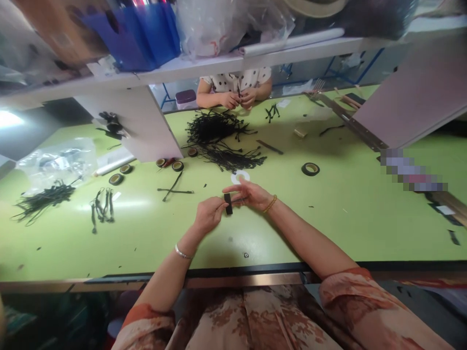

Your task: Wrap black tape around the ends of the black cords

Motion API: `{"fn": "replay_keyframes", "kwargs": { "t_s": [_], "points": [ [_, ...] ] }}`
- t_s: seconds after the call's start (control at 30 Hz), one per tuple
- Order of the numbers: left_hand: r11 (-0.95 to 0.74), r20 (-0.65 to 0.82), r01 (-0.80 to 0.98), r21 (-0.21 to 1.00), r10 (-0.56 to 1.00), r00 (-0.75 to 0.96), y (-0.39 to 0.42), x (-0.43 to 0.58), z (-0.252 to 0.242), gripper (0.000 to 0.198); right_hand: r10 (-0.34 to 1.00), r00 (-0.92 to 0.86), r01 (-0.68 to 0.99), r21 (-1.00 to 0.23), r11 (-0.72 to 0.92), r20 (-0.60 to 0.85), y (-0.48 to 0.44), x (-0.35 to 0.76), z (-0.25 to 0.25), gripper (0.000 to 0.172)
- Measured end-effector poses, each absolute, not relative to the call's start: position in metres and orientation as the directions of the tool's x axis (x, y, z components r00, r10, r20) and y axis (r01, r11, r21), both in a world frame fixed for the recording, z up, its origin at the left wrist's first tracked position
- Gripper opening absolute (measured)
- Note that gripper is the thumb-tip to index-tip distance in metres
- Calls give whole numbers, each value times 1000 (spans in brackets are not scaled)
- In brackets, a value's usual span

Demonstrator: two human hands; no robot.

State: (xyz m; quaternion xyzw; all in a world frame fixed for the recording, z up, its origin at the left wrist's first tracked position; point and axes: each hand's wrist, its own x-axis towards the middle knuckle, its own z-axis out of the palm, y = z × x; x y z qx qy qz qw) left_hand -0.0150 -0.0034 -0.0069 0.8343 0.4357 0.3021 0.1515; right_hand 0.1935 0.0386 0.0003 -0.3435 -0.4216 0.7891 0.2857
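My left hand (208,215) is closed, thumb and fingertips pinching a short, wide black strip (228,204), perhaps a piece of tape. From the strip a thin black cord (239,199) runs across to my right hand (256,195). The fingers of that hand are stretched out and spread, with the cord lying against them. Just beyond my fingers a white ring (240,177) lies on the green table (284,228). Farther back is a big pile of black cords (211,127), with a flatter bunch of cords (233,156) in front of it.
Black tape rolls lie at the right (310,168) and left (116,179). More cords (102,206) are on the left, near a plastic bag (58,158). A loaded shelf (204,65) spans above. Opposite, a person's hands (239,98) hold something thin and dark.
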Motion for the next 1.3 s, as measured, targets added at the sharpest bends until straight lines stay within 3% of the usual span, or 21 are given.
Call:
{"fn": "replay_keyframes", "kwargs": {
  "t_s": [0.13, 0.23, 0.57, 0.7, 0.8, 0.87, 0.93, 1.03, 1.13, 1.3],
  "points": [
    [-665, 374, 692, 280, 740, 560, -4, -14, -12, 40, 782, -547, -179, -870, -458, -299, 37, 188, -6, 45],
    [-673, 336, 703, 227, 732, 592, -5, -12, -14, 38, 843, -438, -235, -866, -441, -311, 35, 182, -9, 42],
    [-577, 225, 759, 301, 817, 531, -4, -11, -14, 33, 951, -298, -394, -898, -197, -78, 25, 180, 6, 42],
    [-440, 150, 766, 468, 894, 421, -4, -8, -16, 32, 949, -316, -391, -913, -118, 13, 27, 190, 14, 44],
    [-234, 71, 632, 739, 960, 272, -2, -6, -19, 37, 935, -349, -338, -939, -58, 68, 26, 195, 19, 51],
    [-74, -5, 441, 895, 985, 174, 1, -5, -21, 43, 922, -369, -267, -963, 15, 117, 24, 196, 20, 53],
    [66, -90, 215, 974, 991, 104, 3, -5, -22, 46, 904, -386, -156, -978, 134, 186, 22, 193, 19, 51],
    [205, -201, -62, 977, 977, 66, 5, -5, -21, 44, 868, -377, 57, -927, 371, 324, 19, 188, 15, 39],
    [260, -245, -228, 938, 965, 94, 6, -8, -17, 44, 814, -377, 268, -790, 552, 442, 17, 184, 9, 24],
    [293, -244, -288, 912, 950, 193, 6, -14, -10, 46, 784, -425, 433, -658, 615, 453, 19, 181, 1, 26]
  ]
}}
